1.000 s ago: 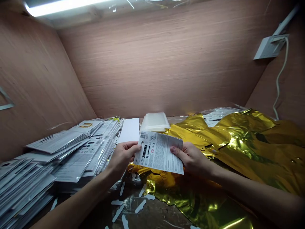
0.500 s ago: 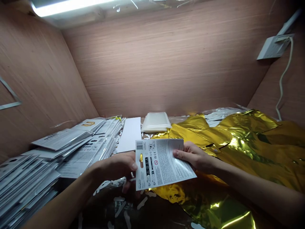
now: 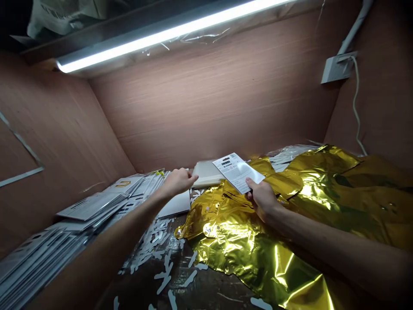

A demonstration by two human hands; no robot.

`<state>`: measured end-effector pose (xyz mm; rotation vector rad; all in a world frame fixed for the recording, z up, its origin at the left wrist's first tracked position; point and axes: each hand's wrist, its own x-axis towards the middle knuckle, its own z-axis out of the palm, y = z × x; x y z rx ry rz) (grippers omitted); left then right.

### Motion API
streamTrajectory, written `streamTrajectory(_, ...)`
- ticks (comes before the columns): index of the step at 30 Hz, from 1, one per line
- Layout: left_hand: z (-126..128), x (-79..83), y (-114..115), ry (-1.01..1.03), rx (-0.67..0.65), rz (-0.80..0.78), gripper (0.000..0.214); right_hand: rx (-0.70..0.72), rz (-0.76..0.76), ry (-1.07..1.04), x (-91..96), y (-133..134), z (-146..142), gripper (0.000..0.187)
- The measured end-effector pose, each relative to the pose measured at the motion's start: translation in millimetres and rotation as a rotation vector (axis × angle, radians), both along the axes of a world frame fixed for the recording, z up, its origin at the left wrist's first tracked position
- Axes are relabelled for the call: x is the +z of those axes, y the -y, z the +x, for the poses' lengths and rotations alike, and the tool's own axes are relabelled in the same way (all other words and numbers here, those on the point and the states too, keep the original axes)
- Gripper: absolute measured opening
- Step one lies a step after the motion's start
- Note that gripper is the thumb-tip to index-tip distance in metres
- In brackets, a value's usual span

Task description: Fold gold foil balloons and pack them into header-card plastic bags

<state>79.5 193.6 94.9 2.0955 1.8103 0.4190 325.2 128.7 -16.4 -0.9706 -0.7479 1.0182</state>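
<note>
My right hand (image 3: 263,196) grips a printed white packaging card (image 3: 237,170) by its lower right corner, thumb on top. The card is tilted, with its hang slot at the upper left and small print and a barcode on its face. My left hand (image 3: 179,181) is raised with fingers curled and thumb pressed towards them; whether anything is between them is hidden. It is just left of a stack of clear plastic sleeves (image 3: 206,172), above a white sheet (image 3: 176,204). Crumpled gold foil pieces (image 3: 238,228) lie under my right hand and forearm.
Stacks of packaged cards (image 3: 92,204) fill the left side. Small white punched-out paper slips (image 3: 164,271) are scattered on the dark tabletop (image 3: 209,292). A tube light (image 3: 174,34) hangs above the wooden back wall, and a white socket box (image 3: 337,69) with a cable is at right.
The card has moved up and away, turning in my right hand. My left hand has left the card's edge and risen towards the clear sleeves. The view has tilted up.
</note>
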Motion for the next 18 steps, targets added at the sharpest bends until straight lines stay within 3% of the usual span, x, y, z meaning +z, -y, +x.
streamTrajectory(4, 33, -24.6, -54, -0.082, 0.198, 0.08, 0.038, -0.067, -0.037, 0.067, -15.3, -4, 1, 0.034)
streamTrajectory(8, 32, -35.5, -86, -0.065, 0.311, 0.076, 0.038, -0.1, -0.071, 0.143, -24.7, -4, 1, 0.038)
streamTrajectory(12, 14, -34.9, -102, 0.001, 0.301, -0.007, 0.037, -0.116, -0.094, 0.216, -27.2, -5, 3, 0.039)
streamTrajectory(18, -10, -39.3, -107, 0.081, 0.24, -0.066, 0.035, -0.106, -0.1, 0.3, -26.0, -1, 3, 0.045)
